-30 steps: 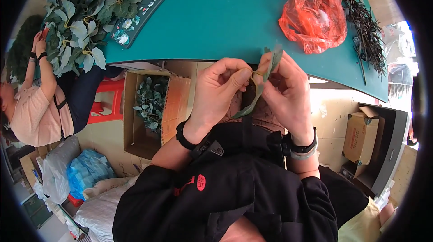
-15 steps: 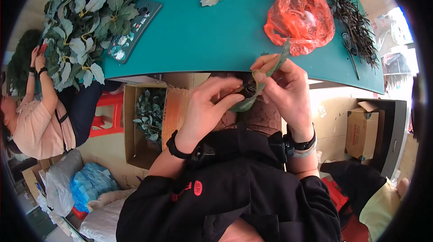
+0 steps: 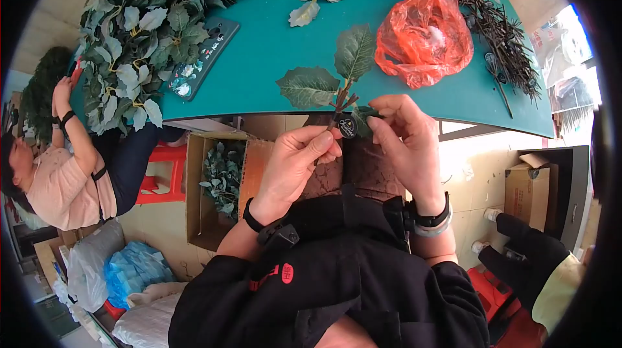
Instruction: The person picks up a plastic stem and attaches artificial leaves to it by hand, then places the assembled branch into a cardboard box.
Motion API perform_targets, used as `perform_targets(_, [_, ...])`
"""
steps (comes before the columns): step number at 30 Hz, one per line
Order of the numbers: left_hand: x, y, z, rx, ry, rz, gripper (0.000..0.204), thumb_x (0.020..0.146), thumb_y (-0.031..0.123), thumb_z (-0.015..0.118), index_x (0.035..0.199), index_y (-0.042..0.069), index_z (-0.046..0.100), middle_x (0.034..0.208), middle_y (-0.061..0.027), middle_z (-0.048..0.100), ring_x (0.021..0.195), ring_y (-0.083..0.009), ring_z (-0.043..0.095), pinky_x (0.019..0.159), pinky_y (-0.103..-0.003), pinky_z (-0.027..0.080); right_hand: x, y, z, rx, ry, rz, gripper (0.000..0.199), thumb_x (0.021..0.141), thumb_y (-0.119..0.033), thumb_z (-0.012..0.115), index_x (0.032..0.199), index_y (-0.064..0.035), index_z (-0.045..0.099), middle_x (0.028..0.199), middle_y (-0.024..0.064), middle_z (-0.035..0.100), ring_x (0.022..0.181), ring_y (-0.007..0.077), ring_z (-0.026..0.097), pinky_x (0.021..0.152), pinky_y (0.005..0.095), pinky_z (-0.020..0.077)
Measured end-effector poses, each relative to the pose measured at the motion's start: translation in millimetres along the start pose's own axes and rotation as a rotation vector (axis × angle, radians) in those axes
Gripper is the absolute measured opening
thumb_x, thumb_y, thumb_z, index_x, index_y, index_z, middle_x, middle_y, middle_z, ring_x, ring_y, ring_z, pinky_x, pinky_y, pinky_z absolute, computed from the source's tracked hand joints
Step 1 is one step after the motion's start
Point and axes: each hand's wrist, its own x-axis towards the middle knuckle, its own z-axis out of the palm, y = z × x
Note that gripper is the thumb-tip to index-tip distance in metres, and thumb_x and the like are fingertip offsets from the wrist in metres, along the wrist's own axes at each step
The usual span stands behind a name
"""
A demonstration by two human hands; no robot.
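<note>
In front of the table's near edge, my left hand [image 3: 291,160] pinches the brown stem of an artificial leaf sprig [image 3: 355,53] between thumb and fingers. Two of its toothed green leaves spread above the table top. My right hand [image 3: 411,147] has its thumb and forefinger closed on another, smaller leaf at the sprig's right side. A round black tag [image 3: 348,127] with pale print hangs by the stem, between the two hands. My fingers cover the lower stem.
On the green table [image 3: 259,76] lie a leaf heap [image 3: 123,30], a phone [image 3: 206,56], a three-leaf spray [image 3: 306,12], a red plastic bag [image 3: 424,40] and dark stems [image 3: 508,63]. Below stands an open carton [image 3: 194,212] holding foliage. People sit left and right.
The sprig has turned from edge-on between both hands to leaves spread upward. My left hand has shifted to its stem, and my right hand has moved slightly down to a side leaf.
</note>
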Motion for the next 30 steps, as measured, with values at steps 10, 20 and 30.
perform_targets(10, [-40.8,5.5,-46.8,0.386,0.148,-0.093,0.011,0.093,0.009,0.053,0.091,-0.001,0.056,0.088,-0.0069,0.059,0.081,-0.0121,0.056,0.073,-0.026,0.046,-6.1,-0.5,-29.3,-0.22,0.014,-0.113,0.018,0.079,0.001,0.065,0.096,-0.0007,0.059,0.074,0.0039,0.06,0.06,0.0068,0.054,0.055,0.0226,0.0445])
perform_targets(20, [-170.9,-0.9,-265.5,0.717,0.838,-0.269,0.032,0.091,0.023,0.058,0.109,-0.002,0.06,0.095,-0.0096,0.063,0.088,-0.0158,0.058,0.079,-0.026,0.046,13.4,24.9,-186.8,-0.814,0.455,-0.158,0.013,0.08,-0.006,0.065,0.091,-0.0001,0.061,0.078,0.0076,0.061,0.06,0.0151,0.057,0.056,0.0274,0.0459])
perform_targets(30, [-95.7,22.8,-185.4,1.627,0.39,-0.029,0.039,0.086,0.018,0.062,0.119,-0.001,0.055,0.104,-0.0157,0.061,0.097,-0.0223,0.06,0.082,-0.03,0.047,15.1,85.5,-258.5,-1.222,0.336,-0.113,0.013,0.08,-0.008,0.064,0.089,0.0003,0.06,0.077,0.0125,0.059,0.061,0.022,0.056,0.057,0.0324,0.0452])
